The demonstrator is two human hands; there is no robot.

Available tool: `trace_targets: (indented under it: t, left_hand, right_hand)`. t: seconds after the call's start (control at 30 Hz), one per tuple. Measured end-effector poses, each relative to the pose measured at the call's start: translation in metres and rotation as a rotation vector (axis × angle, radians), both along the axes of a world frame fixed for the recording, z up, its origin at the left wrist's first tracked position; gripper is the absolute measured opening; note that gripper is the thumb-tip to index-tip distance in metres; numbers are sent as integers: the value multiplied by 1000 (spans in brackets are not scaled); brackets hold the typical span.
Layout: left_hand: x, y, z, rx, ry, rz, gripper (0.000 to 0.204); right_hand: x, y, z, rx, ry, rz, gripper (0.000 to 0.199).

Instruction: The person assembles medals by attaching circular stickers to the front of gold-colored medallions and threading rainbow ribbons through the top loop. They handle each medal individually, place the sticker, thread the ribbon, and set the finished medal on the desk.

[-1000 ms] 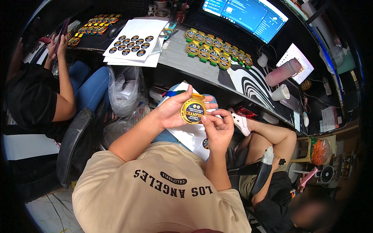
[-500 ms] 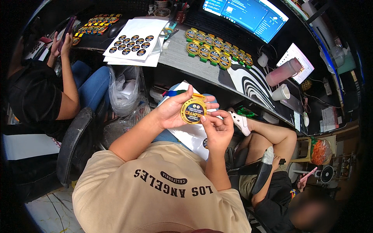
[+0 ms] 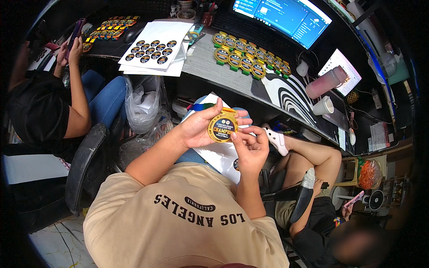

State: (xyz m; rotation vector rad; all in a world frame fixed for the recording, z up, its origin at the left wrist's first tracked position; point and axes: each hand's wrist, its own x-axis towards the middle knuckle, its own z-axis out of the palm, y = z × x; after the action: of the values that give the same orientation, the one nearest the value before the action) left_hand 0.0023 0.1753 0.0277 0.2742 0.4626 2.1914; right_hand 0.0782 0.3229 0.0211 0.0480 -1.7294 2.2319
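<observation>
A round gold medal (image 3: 222,127) with a black printed disc at its centre lies face up over my lap. My left hand (image 3: 199,128) holds it from behind and beside, the thumb along its upper left and the fingertips showing past its right side. From its top a multicoloured ribbon (image 3: 202,107) runs off to the left. With thumb and index finger, my right hand (image 3: 252,149) pinches at the medal's lower right edge. Beneath both hands a white sheet (image 3: 216,156) rests on my lap, a round black sticker (image 3: 236,164) showing near the right wrist.
Rows of similar medals (image 3: 241,56) stand on the grey desk (image 3: 201,62), before a lit monitor (image 3: 286,18). Sticker sheets (image 3: 165,31) overhang the desk edge by a plastic bag (image 3: 143,105). A tumbler (image 3: 326,83) and white cup (image 3: 323,106) stand right. Seated people flank me, holding phones.
The medal has tilted very slightly and its shine is duller. Both my hands keep nearly the same place and grip.
</observation>
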Motion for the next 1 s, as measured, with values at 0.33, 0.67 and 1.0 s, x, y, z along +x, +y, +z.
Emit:
trace_targets:
  t: [0.33,0.67,1.0]
  left_hand:
    - [3,0,0,-40,95,16,74]
    - [19,5,6,-338,426,152,74]
    - [6,-2,9,-19,18,116,76]
  right_hand:
    - [1,-1,0,10,-12,-18,29]
    - [-4,-6,-2,90,-8,-76,25]
    - [18,-12,1,1220,406,-446,43]
